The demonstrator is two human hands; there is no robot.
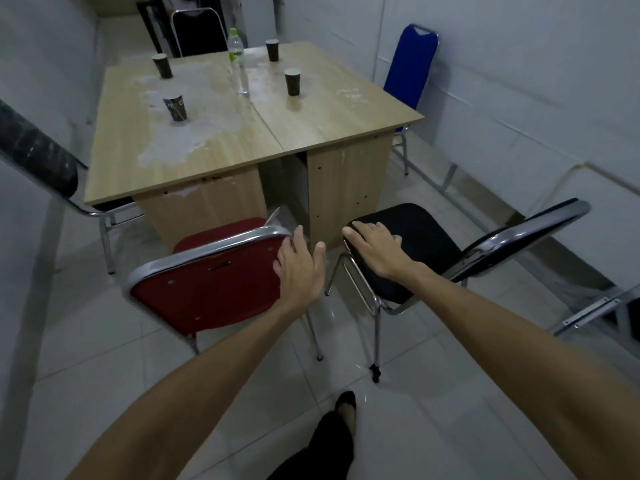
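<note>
A red chair [207, 289] with a chrome frame stands in front of me, its back toward me. My left hand [301, 268] lies with straight fingers against the right edge of that red backrest. To its right a black chair [426, 244] is turned sideways, backrest to the right. My right hand [375, 247] rests flat, fingers straight, on the front left corner of the black seat. Neither hand holds anything.
A wooden table [311, 133] stands beyond the chairs with several dark paper cups [293, 82] and a clear water bottle [239, 62]. A blue chair [410, 64] stands at its right, a black chair [197, 31] behind, another chair back [38, 150] at left. My foot [346, 407] stands on white tile.
</note>
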